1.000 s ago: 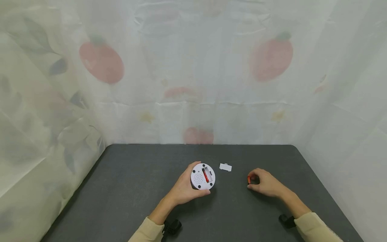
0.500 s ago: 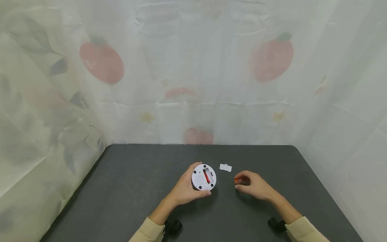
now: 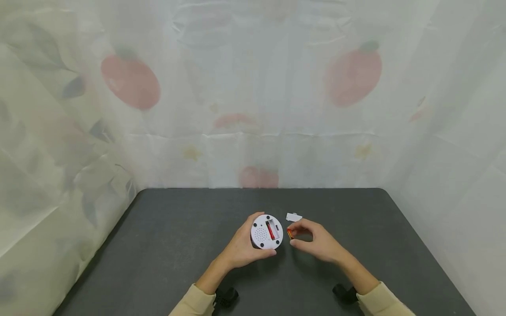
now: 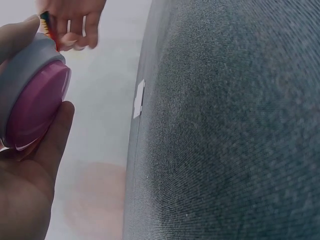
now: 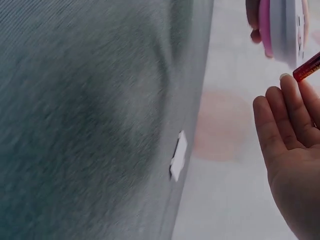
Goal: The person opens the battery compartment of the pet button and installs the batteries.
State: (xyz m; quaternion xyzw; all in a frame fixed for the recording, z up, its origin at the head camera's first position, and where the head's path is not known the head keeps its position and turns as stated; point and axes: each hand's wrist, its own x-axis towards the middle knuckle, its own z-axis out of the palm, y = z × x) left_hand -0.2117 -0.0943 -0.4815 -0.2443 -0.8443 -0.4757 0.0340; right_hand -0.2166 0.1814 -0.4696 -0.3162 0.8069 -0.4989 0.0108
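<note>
A round white device [image 3: 260,233] with a pink face on its other side [image 4: 40,107] is gripped around its rim by my left hand [image 3: 243,246]. Its underside faces up, showing small dark feet, a speaker grille and a battery compartment. One red battery [image 3: 270,230] lies in the left slot; the right slot holds none. Just right of the device, my right hand [image 3: 316,239] pinches a second battery [image 3: 290,234], orange-red and dark, between thumb and fingertips. In the right wrist view, this battery [image 5: 307,68] appears beside the device's edge; whether they touch I cannot tell.
A small white battery cover [image 3: 293,217] lies on the dark grey table [image 3: 189,237], just beyond my right hand. Pale curtains printed with fruit [image 3: 348,79] hang behind the table and along its sides.
My right hand has moved left with the battery, from well apart to close beside the device. The left hand and the device have hardly moved.
</note>
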